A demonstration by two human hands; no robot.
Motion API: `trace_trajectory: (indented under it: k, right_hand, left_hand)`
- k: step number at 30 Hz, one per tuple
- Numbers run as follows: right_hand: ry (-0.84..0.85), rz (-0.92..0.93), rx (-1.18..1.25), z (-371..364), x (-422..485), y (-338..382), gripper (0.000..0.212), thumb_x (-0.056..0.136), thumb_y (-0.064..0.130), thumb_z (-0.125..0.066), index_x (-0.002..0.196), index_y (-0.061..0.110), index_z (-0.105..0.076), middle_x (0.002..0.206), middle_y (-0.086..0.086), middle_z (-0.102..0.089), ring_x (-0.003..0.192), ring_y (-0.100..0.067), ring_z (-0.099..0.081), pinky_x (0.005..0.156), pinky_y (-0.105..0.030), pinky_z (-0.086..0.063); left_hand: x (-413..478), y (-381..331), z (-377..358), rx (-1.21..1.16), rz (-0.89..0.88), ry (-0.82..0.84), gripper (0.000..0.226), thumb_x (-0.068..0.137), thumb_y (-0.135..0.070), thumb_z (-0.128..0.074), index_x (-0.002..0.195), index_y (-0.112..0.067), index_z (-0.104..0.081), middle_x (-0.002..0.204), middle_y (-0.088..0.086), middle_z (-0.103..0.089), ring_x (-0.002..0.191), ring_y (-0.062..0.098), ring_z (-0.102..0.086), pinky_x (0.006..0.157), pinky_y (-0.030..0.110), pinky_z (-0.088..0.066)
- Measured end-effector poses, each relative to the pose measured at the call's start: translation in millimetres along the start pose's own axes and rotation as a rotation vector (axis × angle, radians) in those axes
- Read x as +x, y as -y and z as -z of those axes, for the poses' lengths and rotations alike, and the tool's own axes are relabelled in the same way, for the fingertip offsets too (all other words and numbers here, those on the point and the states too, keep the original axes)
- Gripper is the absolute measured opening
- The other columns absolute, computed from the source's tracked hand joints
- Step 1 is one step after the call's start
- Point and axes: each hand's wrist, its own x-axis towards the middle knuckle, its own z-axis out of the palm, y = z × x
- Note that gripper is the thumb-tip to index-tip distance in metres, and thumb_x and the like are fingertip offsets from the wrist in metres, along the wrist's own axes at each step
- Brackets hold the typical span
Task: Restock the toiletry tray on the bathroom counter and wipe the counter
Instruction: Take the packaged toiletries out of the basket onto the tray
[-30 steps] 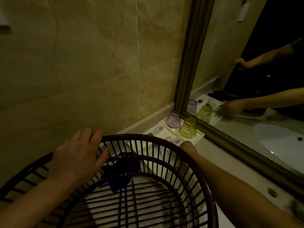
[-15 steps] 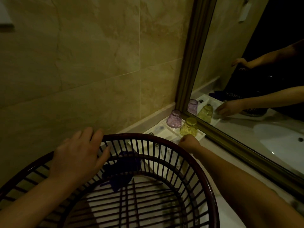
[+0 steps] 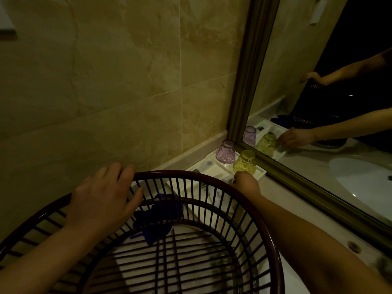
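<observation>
The left hand lies flat with its fingers spread on the far left rim of a big round dark red plastic basket. A dark blue cloth shows through the basket bars. The right hand reaches past the basket's right side to the white toiletry tray in the far corner by the mirror. Its fingers are hidden, so I cannot tell if it holds anything. On the tray, an upside-down purple glass cup stands beside an upside-down yellow glass cup.

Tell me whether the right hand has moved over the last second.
Yes. The right hand has pushed forward past the basket rim toward the mirror, and now sits at the tray beside the yellow cup.
</observation>
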Motion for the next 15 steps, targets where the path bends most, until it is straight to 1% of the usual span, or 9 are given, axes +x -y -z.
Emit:
trace_trajectory:
  k: [2, 3, 6, 8, 10, 13, 15]
  right_hand:
    - [-0.022, 0.016, -0.019, -2, -1, 0, 0.022, 0.086, 0.027, -0.06, 0.093, 0.006, -0.064, 0.102, -0.014, -0.061, 0.095, -0.03, -0.061, 0.071, -0.028, -0.042]
    - [-0.028, 0.017, -0.026, -3, -1, -1, 0.022, 0.086, 0.028, -0.06, 0.095, 0.008, -0.065, 0.101, -0.013, -0.062, 0.095, -0.029, -0.062, 0.071, -0.028, -0.042]
    - [-0.01, -0.015, -0.047, -5, -3, -3, 0.026, 0.089, 0.029, -0.059, 0.111, 0.017, -0.067, 0.111, -0.012, -0.063, 0.102, -0.028, -0.061, 0.08, -0.032, -0.048]
    - [-0.009, 0.007, -0.065, -5, -2, -5, 0.028, 0.089, 0.026, -0.058, 0.114, 0.015, -0.066, 0.114, -0.012, -0.064, 0.105, -0.028, -0.06, 0.084, -0.033, -0.049]
    - [-0.021, 0.033, -0.069, -4, -3, -6, 0.03, 0.088, 0.026, -0.06, 0.114, 0.012, -0.066, 0.114, -0.012, -0.065, 0.106, -0.029, -0.059, 0.084, -0.032, -0.048]
    - [-0.034, 0.026, -0.026, -1, -6, -8, 0.034, 0.086, 0.03, -0.064, 0.115, 0.011, -0.064, 0.114, -0.012, -0.066, 0.107, -0.028, -0.059, 0.086, -0.032, -0.048]
    - [-0.045, 0.033, 0.022, 6, -10, -7, 0.035, 0.085, 0.03, -0.066, 0.116, 0.013, -0.063, 0.115, -0.01, -0.066, 0.108, -0.028, -0.059, 0.086, -0.032, -0.048]
  left_hand:
    - [0, 0, 0, 0.005, -0.001, 0.003, 0.051, 0.087, -0.053, -0.038, 0.114, -0.013, -0.055, 0.088, 0.004, -0.052, 0.073, 0.025, -0.052, 0.051, 0.027, -0.031]
    - [0, 0, 0, 0.005, -0.001, 0.004, 0.051, 0.087, -0.053, -0.038, 0.114, -0.013, -0.056, 0.088, 0.004, -0.051, 0.073, 0.025, -0.053, 0.051, 0.027, -0.032]
    - [0, 0, 2, -0.008, 0.002, 0.012, 0.052, 0.087, -0.053, -0.037, 0.114, -0.012, -0.056, 0.088, 0.005, -0.052, 0.073, 0.026, -0.053, 0.05, 0.028, -0.034]
    - [0, -1, 3, -0.007, 0.003, 0.015, 0.052, 0.087, -0.053, -0.036, 0.113, -0.013, -0.055, 0.089, 0.005, -0.053, 0.073, 0.025, -0.054, 0.051, 0.027, -0.034]
    - [0, -1, 3, -0.001, -0.003, 0.01, 0.052, 0.087, -0.053, -0.036, 0.112, -0.012, -0.056, 0.089, 0.005, -0.053, 0.072, 0.026, -0.054, 0.051, 0.027, -0.031]
    - [0, -1, 4, -0.006, -0.004, 0.016, 0.052, 0.086, -0.053, -0.035, 0.11, -0.012, -0.056, 0.088, 0.005, -0.052, 0.071, 0.026, -0.052, 0.051, 0.028, -0.032]
    - [0, -1, 4, -0.01, -0.002, 0.025, 0.052, 0.087, -0.054, -0.034, 0.111, -0.013, -0.056, 0.088, 0.005, -0.052, 0.072, 0.025, -0.052, 0.05, 0.028, -0.034]
